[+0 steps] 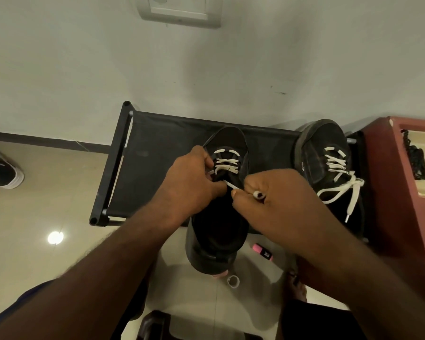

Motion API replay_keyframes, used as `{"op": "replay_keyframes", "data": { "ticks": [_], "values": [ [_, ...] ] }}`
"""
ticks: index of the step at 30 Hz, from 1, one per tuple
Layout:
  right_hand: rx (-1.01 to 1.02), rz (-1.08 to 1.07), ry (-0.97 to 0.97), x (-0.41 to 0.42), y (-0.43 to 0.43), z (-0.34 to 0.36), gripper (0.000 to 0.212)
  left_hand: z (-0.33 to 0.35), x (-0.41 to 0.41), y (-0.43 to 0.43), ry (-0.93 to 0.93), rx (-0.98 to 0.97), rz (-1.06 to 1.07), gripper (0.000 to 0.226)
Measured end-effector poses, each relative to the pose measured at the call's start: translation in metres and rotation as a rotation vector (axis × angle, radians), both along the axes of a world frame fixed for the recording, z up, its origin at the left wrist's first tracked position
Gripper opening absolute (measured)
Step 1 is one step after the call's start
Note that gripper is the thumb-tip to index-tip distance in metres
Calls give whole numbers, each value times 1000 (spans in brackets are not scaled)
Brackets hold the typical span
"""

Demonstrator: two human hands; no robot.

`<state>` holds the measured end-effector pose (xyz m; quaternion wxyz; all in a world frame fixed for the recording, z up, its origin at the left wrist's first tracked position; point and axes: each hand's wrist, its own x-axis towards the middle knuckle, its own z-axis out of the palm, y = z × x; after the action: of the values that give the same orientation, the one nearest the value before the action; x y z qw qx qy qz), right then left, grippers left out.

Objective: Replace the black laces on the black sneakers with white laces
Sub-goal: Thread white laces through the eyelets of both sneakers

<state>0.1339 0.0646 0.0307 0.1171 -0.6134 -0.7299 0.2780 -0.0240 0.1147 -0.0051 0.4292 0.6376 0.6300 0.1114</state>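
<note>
Sneakers sit on the rack (142,173): right sneaker (322,153) laced white and tied; left sneaker (219,231) part-laced, top eyelets remaining, my left hand (194,177) and right hand (280,200) pinching its white lace (231,185).

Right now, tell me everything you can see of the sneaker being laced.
The black sneaker looks like matte fabric with a dark sole. It lies on the black shoe rack, toe toward the wall, heel overhanging the near edge. A white lace crosses its front eyelets in several rows. The left hand grips its upper beside the eyelets; the right hand pinches the lace's free end, taut between the hands.
</note>
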Motion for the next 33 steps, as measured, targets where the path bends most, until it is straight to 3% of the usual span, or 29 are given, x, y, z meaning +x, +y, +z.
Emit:
{"op": "replay_keyframes", "data": {
  "ticks": [2,6,14,28,31,33],
  "values": [
    [101,57,139,0,-2,5,41,0,1,1,0,-27,10,42],
    [69,226,259,0,-12,1,44,-2,3,2,15,-25,3,38],
    [-8,254,427,-1,-13,-3,47,-5,3,4,92,-13,-27,24],
    [-7,208,479,-5,-16,0,51,-5,4,3,120,44,-42,11],
    [204,128,256,-4,-14,-1,41,-4,2,3,105,41,-90,17],
    [237,-26,185,0,-11,-2,38,-1,1,2,82,42,-146,25]
  ]
}}
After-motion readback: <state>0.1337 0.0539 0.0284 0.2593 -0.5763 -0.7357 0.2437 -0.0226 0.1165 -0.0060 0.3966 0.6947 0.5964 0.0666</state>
